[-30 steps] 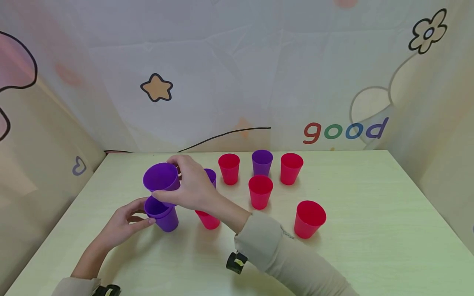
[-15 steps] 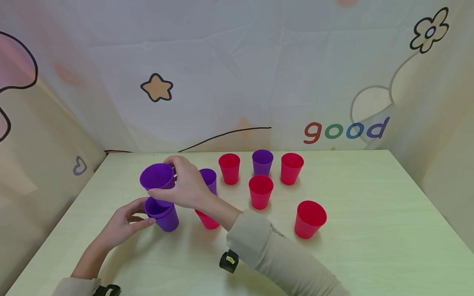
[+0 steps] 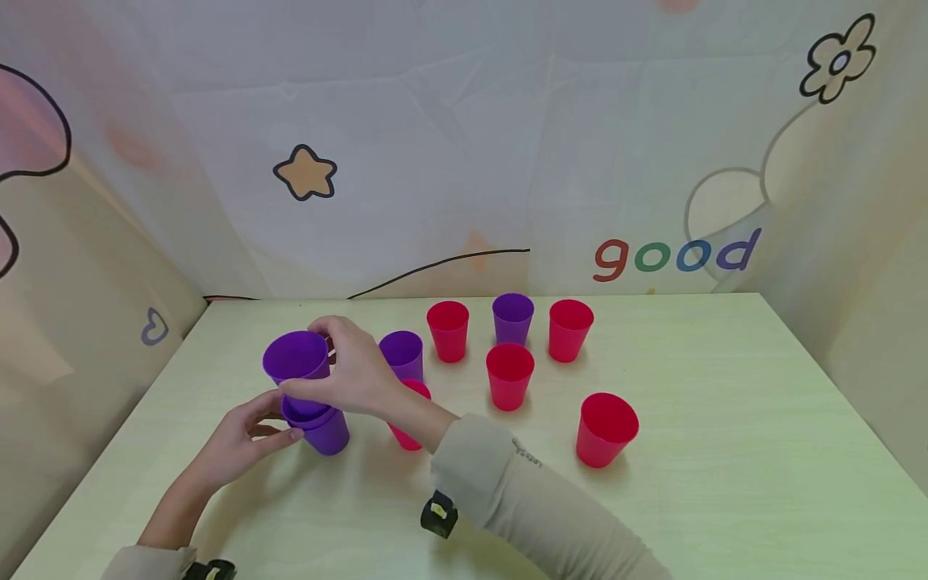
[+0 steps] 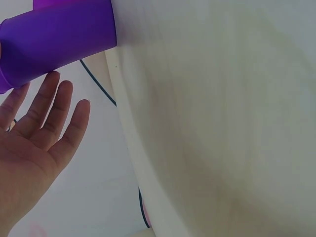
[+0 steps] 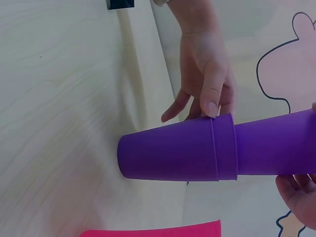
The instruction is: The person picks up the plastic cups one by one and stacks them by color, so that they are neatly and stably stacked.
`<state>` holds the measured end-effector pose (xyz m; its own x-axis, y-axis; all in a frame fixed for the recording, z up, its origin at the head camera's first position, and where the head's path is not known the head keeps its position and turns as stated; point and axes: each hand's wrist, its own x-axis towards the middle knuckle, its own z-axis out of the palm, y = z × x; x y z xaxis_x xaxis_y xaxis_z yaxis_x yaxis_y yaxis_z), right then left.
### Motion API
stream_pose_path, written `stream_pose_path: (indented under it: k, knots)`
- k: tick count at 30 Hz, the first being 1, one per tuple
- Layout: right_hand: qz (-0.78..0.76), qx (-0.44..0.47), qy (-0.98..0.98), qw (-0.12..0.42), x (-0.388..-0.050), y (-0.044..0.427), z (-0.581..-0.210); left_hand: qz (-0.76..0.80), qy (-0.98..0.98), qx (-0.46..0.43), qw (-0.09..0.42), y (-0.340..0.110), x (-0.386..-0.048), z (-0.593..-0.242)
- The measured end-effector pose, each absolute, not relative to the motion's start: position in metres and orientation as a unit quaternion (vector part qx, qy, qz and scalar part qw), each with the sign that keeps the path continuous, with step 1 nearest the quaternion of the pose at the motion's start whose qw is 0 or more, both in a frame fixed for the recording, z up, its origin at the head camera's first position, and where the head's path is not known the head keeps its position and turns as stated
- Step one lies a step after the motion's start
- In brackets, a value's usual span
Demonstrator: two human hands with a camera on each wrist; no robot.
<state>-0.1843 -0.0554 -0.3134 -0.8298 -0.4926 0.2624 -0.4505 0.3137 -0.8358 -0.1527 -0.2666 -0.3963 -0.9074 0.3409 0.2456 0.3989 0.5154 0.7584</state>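
Pale desk (image 3: 696, 387), cartoon-printed backdrop (image 3: 449, 121): with a thumb-and-finger grip, the right hand (image 3: 358, 370) holds an upper purple cup (image 3: 296, 358), lower and further left than half a second ago, its base now inside the mouth of the nested purple cups (image 3: 328, 435) on the desk. Pinching near their rims, the left hand (image 3: 242, 435) appears to steady them; the shift suggests nesting is nearly complete. Red cups (image 3: 510, 379) stand to the right.

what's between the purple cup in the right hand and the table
A stack of nested purple cups, held by the left hand, stands between them; the right wrist view shows it.
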Motion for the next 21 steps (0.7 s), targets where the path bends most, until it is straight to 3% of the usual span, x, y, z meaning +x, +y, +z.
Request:
stream_pose_path:
  k: [21]
  knots:
    - [-0.448, -0.321, 0.831, 0.078, -0.19, -0.057, -0.336, -0.453, -0.864, -0.216, 0.031, -0.267, -0.153, -0.397]
